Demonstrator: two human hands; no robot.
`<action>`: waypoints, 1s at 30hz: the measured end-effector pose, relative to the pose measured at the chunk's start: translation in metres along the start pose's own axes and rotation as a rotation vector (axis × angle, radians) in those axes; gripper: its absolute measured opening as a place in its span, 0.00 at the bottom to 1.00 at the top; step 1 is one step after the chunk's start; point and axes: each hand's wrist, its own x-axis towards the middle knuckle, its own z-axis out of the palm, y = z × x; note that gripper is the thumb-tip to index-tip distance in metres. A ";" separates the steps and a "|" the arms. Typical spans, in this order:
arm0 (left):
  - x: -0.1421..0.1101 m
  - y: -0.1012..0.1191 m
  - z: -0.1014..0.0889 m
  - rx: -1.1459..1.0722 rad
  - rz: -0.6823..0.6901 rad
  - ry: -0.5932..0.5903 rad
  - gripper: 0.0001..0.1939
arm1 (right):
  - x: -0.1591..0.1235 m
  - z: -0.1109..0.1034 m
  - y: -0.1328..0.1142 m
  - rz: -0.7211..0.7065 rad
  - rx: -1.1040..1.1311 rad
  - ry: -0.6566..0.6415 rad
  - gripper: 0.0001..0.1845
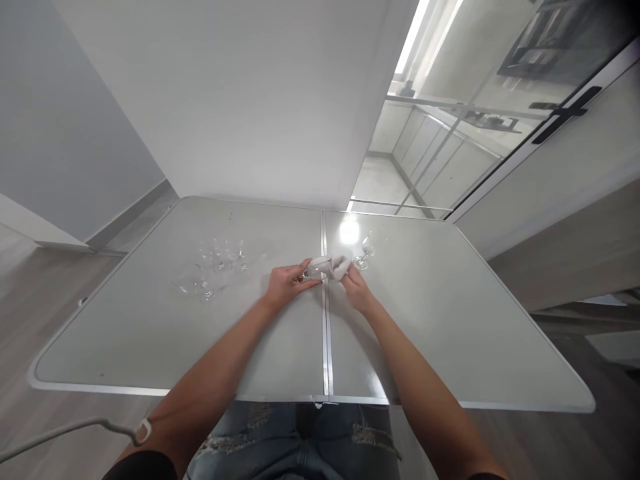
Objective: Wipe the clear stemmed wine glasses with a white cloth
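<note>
Over the middle seam of the table, my left hand is closed around the stem end of a clear stemmed glass, which is tilted on its side. A white cloth is bunched at the bowl of this glass. My right hand grips that cloth, its fingers partly hidden behind it. How far the cloth reaches into the bowl I cannot tell. Just beyond my right hand, another stemmed glass stands on the table.
Several more clear stemmed glasses are grouped on the left half of the pale folding table. A metal-edged seam divides the tabletop. A white wall borders its far edge, with a glass-paned door at the right.
</note>
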 end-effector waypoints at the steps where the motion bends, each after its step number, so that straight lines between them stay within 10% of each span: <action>1: 0.000 0.000 0.000 0.010 0.003 0.005 0.30 | 0.000 0.000 -0.001 -0.012 -0.066 -0.026 0.10; 5: -0.001 -0.002 0.001 0.007 0.016 -0.020 0.30 | 0.001 -0.004 -0.004 0.020 -0.046 -0.020 0.09; 10: 0.002 -0.003 -0.001 -0.118 -0.027 0.017 0.32 | 0.005 -0.008 -0.007 -0.030 0.382 0.365 0.14; 16: 0.002 -0.003 -0.004 -0.167 -0.062 -0.118 0.29 | 0.004 0.010 -0.016 0.051 0.634 0.066 0.11; 23: 0.006 0.002 -0.010 -0.337 0.026 -0.399 0.23 | 0.003 0.013 -0.016 0.201 0.794 0.057 0.10; 30: 0.010 0.011 -0.008 -0.411 -0.017 -0.342 0.12 | 0.001 0.027 -0.005 0.022 0.528 0.131 0.16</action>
